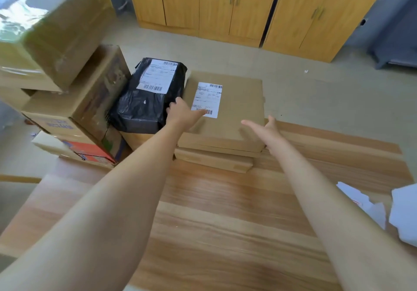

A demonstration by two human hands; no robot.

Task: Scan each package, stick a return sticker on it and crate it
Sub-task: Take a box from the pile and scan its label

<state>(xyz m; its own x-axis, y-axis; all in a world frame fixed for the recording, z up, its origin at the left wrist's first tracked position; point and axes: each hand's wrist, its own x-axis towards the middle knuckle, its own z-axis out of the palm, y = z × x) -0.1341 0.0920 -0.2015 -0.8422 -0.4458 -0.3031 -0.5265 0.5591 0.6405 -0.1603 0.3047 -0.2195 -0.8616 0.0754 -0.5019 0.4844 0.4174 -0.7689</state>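
The cardboard package (239, 107) is reached for by the left hand (181, 113) and right hand (267, 130), fingers straight, nothing gripped; scanning, stickering and crating are judged not yet done.

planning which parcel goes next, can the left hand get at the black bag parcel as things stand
Probably yes: the left hand rests at the flat cardboard box's left edge, right beside the black bag parcel, nothing between them, its top uncovered.

2 long bare forearms, L hand (181, 114) & R hand (268, 130) both bare, slim fingers (249, 124)
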